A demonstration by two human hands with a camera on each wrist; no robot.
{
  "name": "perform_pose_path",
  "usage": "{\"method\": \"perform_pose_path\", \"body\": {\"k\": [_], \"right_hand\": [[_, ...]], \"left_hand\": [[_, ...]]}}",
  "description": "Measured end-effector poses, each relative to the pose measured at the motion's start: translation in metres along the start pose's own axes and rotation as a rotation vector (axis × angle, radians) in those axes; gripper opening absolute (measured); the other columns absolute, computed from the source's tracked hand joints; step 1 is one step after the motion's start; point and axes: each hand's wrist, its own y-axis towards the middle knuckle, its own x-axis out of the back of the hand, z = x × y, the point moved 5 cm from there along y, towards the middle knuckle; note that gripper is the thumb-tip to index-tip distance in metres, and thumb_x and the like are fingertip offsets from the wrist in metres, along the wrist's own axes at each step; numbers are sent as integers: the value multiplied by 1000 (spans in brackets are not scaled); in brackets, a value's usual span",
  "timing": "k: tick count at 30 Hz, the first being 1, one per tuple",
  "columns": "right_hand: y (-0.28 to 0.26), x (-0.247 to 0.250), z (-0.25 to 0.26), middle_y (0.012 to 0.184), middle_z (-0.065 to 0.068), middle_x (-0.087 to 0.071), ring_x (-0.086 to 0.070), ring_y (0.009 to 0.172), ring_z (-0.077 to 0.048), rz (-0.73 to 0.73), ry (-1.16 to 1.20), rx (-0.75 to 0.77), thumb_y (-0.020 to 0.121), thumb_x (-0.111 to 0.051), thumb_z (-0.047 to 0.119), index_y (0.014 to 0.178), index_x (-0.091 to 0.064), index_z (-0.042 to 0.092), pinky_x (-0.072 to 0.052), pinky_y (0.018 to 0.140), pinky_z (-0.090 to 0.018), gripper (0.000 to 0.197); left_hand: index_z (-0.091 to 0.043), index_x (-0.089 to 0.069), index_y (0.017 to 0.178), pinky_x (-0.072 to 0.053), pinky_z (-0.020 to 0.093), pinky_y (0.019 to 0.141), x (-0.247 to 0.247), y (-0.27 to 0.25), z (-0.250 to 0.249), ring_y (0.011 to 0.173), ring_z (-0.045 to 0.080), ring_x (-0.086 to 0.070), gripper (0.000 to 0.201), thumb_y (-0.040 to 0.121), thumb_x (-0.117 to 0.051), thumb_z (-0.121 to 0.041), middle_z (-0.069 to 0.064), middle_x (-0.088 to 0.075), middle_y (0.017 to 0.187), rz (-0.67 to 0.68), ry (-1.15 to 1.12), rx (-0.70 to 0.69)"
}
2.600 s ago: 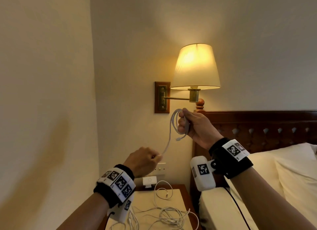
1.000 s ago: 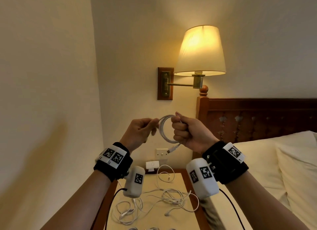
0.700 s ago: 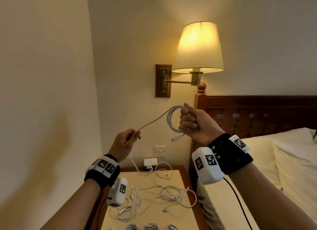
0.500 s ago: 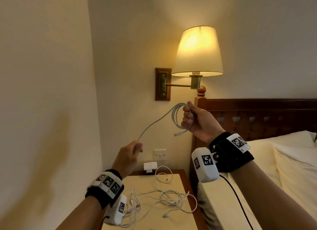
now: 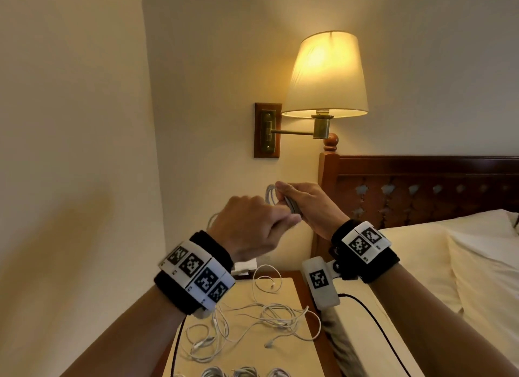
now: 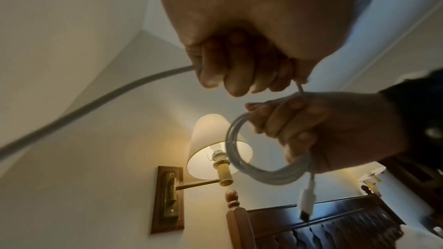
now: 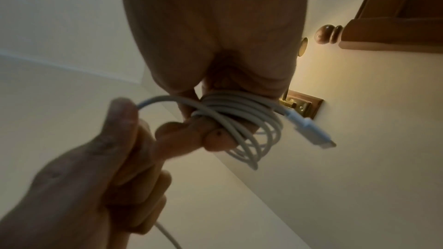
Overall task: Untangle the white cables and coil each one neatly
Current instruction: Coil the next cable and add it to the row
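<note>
Below the lit lamp [image 5: 325, 76], the nightstand [image 5: 292, 357] carries a loose tangle of cables [image 5: 252, 323]. Nearer the lamp, my right hand [image 5: 309, 208] curls round the coil [image 6: 242, 160] — plug dangling — while my left hand [image 5: 250, 225] grips its free length in a fist, just beside.

Below the grip, coiled cables [image 5: 244, 372] cut off by the bottom edge; inside the left hand [image 5: 250, 225], the held white cable [image 6: 251, 166] hidden; trailing end lost off-frame.
</note>
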Motion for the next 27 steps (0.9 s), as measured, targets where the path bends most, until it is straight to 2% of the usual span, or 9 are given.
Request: {"method": "perform_pose_path", "body": {"k": [3,6,8,11,13,15,17,21,27], "right_hand": [[-2,-4,-2,64,-5,-58,-53,54,-14,72,40,-11,99,-46,35,89,-64,4,-47,55,-25,37],[-3,-7,-2,53,1,-49,-44,44,-12,115,97,-55,103,-40,32,85,-59,8,-41,51,-25,36],[-3,-10,-2,50,4,-41,-35,43,-11,140,116,-76,104,-37,33,81,-56,10,-33,50,-25,38],[-3,-14,-3,51,5,-35,-28,45,-11,151,115,-113,104,-37,32,76,-54,13,-26,49,-25,38],[-2,-15,-3,51,6,-34,-26,45,-11,160,102,-121,105,-36,30,72,-52,14,-24,48,-24,39],[0,-15,-2,49,7,-35,-28,43,-10,172,74,-125,105,-36,28,70,-51,14,-24,46,-22,40],[2,-13,0,47,7,-36,-29,41,-9,171,22,-130,105,-37,28,69,-52,13,-25,44,-21,41],[6,-11,3,46,7,-35,-29,41,-9,125,-40,-141,103,-41,28,67,-53,13,-28,45,-20,42],[10,-13,-3,48,5,-39,-33,46,-11,4,-80,-109,102,-44,28,67,-55,11,-31,52,-25,41]], "left_hand": [[-25,-58,80,-29,18,46,7,4,19,42,3,-36,45,98,-29,-55,-12,-45,54,-148,21,43],[-24,-53,77,-32,20,47,7,6,35,46,4,-41,44,95,-36,-61,-12,-48,57,-240,-28,135],[-21,-55,80,-41,23,51,0,6,47,54,7,-48,43,90,-46,-61,-10,-53,64,-257,-242,224],[-19,-57,107,-51,28,70,-14,3,57,80,13,-58,40,82,-61,-51,-3,-56,89,-212,-734,400],[-21,-59,116,-47,20,73,-25,1,56,85,3,-58,31,89,-59,-36,-10,-59,93,-86,-956,464],[-20,-65,112,-40,13,61,-31,-2,54,67,-3,-52,22,96,-53,-28,-18,-62,78,0,-1068,472],[-18,-68,105,-36,15,55,-34,-4,56,62,2,-46,24,95,-52,-33,-12,-62,72,26,-1118,497],[-11,-66,86,-34,20,56,-38,-4,55,56,6,-42,41,85,-52,-50,-4,-55,65,80,-1219,588],[-14,-54,74,-31,23,54,-41,-2,51,54,10,-34,48,93,-41,-56,-4,-40,59,96,-1210,666]]}}
